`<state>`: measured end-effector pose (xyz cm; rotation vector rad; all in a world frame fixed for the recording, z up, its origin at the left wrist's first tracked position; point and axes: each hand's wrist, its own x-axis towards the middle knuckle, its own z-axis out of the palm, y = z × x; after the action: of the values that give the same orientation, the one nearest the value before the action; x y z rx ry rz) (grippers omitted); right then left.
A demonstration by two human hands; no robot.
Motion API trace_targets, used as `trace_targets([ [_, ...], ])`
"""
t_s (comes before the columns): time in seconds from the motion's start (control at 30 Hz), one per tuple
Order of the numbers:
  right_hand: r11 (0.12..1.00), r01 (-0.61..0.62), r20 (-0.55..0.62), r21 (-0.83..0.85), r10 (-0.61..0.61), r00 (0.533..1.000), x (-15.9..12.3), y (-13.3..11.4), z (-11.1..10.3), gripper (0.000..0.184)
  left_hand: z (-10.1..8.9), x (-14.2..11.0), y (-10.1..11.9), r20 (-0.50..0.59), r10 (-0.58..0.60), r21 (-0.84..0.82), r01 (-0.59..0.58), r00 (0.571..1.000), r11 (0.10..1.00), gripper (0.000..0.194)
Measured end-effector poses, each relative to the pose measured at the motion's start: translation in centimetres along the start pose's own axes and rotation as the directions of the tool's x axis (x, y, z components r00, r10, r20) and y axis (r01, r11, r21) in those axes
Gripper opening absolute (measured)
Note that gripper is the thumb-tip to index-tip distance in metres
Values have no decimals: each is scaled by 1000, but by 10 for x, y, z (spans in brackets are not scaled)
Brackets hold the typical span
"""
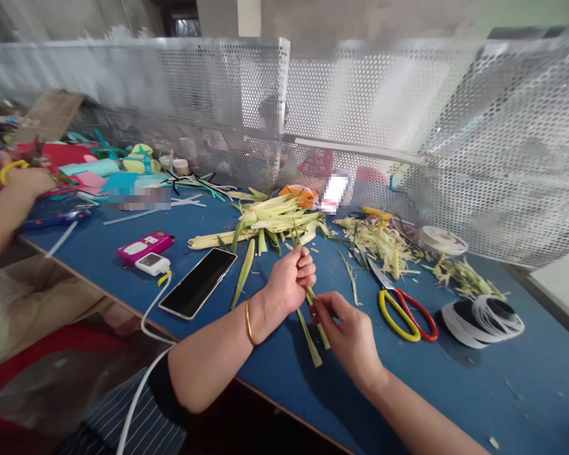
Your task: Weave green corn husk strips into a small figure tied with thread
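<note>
My left hand, with a gold bangle at the wrist, is closed around narrow strips of pale green leaf, which look like corn husk. Just to the right and lower, my right hand pinches the same strips between thumb and fingers. Strip ends hang below both hands over the blue table. Beyond my left hand lies a heap of green husk leaves. Scissors with one yellow and one red handle lie right of my right hand, blades partly spread.
A black-screened phone, a magenta device and a white cable lie at left. Shredded husk and a white ribbon roll are at right. A perforated metal screen stands behind. A co-worker's hand holds scissors at far left.
</note>
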<state>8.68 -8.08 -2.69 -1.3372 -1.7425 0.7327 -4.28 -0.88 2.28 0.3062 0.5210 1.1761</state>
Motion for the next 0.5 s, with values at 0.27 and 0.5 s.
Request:
trace_targets([
  [0.27, 840, -13, 50, -543, 48, 998, 8, 6, -13, 15, -7, 5, 14, -158, 59, 240, -19, 986, 971, 27],
  [0.5, 850, -129, 45, -510, 176, 983, 11, 7, -15, 17, -6, 0, -3, -164, 16, 348, 43, 986, 937, 22],
])
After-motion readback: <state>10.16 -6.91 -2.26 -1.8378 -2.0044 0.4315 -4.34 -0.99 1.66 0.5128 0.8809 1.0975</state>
